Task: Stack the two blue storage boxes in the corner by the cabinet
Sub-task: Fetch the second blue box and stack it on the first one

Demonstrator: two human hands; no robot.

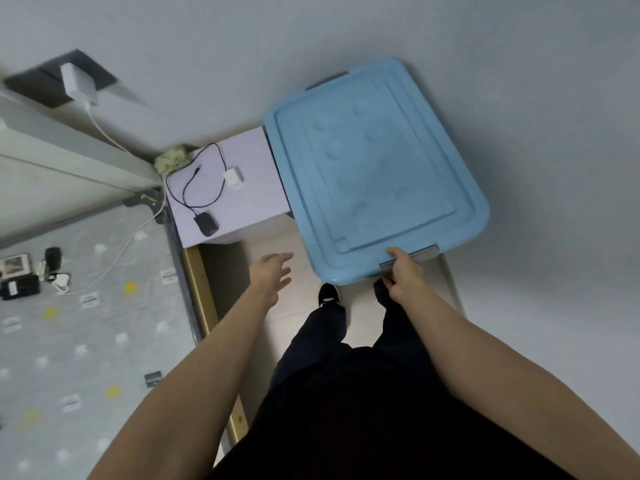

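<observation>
Step in hand: final seating of blue storage box point(377, 168) in corner beside cabinet point(239, 188). Right hand point(403, 271) grips its near latch; left hand point(273, 271) hangs free, fingers apart. Second box not visible, likely underneath. Next: square up, release.

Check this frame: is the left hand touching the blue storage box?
Apart. The head view shows bare floor between the left hand and the blue storage box.

Pale cabinet top point(249, 161) carries a black cable point(194, 188), black adapter point(206, 223) and white plug point(233, 177); blue storage box point(374, 168) stands alongside.
</observation>
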